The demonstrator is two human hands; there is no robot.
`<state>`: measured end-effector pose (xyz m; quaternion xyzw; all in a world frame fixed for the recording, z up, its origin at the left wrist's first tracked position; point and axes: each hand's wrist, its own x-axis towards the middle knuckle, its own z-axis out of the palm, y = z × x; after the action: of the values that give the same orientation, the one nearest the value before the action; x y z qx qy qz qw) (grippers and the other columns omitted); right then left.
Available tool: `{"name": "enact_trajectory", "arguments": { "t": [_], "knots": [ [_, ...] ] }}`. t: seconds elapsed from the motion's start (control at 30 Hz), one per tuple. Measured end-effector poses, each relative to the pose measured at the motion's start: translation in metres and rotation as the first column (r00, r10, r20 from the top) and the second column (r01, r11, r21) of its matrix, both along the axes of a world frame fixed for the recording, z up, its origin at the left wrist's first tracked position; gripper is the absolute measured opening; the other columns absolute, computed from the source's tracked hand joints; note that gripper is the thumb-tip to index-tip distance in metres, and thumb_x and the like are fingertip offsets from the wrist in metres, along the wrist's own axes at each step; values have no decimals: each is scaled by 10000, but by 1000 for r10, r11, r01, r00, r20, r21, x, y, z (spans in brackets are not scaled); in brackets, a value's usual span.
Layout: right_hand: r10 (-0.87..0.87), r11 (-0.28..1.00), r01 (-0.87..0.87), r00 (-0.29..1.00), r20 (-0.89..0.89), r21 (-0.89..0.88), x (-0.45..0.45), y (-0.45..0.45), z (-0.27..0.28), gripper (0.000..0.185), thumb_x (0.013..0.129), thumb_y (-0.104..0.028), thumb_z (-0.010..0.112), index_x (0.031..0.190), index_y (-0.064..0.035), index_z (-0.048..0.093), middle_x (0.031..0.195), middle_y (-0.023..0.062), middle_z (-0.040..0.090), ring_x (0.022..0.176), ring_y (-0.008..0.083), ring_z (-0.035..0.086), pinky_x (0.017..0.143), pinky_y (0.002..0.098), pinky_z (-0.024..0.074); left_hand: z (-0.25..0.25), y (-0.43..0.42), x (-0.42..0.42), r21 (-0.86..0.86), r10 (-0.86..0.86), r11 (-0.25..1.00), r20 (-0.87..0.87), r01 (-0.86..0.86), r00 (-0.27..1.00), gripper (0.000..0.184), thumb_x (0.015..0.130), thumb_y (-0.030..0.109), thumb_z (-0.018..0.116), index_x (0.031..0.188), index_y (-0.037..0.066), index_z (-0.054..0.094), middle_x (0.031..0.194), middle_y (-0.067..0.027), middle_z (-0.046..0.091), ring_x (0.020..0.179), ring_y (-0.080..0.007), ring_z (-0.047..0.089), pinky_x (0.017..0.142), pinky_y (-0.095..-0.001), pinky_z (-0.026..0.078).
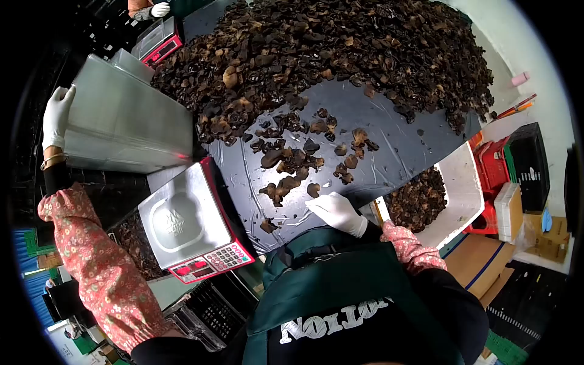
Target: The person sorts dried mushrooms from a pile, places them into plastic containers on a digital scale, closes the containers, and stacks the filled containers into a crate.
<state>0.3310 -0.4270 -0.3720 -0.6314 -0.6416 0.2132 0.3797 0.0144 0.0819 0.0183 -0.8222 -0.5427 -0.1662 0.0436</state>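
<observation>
My left hand (56,118), in a white glove, reaches far out to the left. Its fingers close on the outer edge of a tall stack of clear plastic trays (125,115). My right hand (338,213), also white-gloved, rests low over the near edge of the grey-covered table (389,143), fingers extended and holding nothing I can see. Just beyond its fingertips lies a piece of dark wood ear mushroom (313,190). More loose pieces (292,158) are scattered over the sheet, in front of a big heap of the mushrooms (340,48).
A red-framed digital scale (185,216) stands left of the table, its steel plate bare. Another scale (159,41) sits behind the trays, near another person's gloved hand (160,10). At right are a white tub (465,201) with mushrooms, red crates (491,161) and cardboard (477,258).
</observation>
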Motion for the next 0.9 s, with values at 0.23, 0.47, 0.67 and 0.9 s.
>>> {"name": "enact_trajectory", "arguments": {
  "t": [0.23,0.47,0.67,0.9],
  "knots": [
    [8,945,-140,914,405,297,13,43,6,191,865,-141,670,1040,-87,725,967,32,711,865,200,643,791,340,484,-5,15,-27,-76,80,996,598,-42,798,369,981,340,575,883,2,684,678,6,562,634,-100,487,629,-269,435],
    [-153,923,79,974,169,377,55,99,18,254,899,-104,668,1145,-46,690,1065,109,695,973,274,649,847,366,517,11,-151,-70,743,48,636,234,-210,971,468,984,408,580,1152,-25,640,1027,-96,675,897,-203,648,778,-295,511],
    [-98,991,61,937,334,121,78,183,14,596,863,-315,695,1408,-142,525,1303,152,585,1140,330,563,963,409,479,-170,-347,-45,641,135,752,83,-157,987,137,953,42,635,1078,18,583,994,-108,628,879,-216,640,799,-324,559],
    [30,989,-92,888,460,113,72,223,-8,322,767,-214,738,1085,-172,704,1056,87,619,965,300,588,782,416,527,-300,-422,-33,169,320,931,48,-324,946,121,923,37,632,1021,-4,574,1043,-181,611,954,-346,602,870,-416,480]
  ]
}}
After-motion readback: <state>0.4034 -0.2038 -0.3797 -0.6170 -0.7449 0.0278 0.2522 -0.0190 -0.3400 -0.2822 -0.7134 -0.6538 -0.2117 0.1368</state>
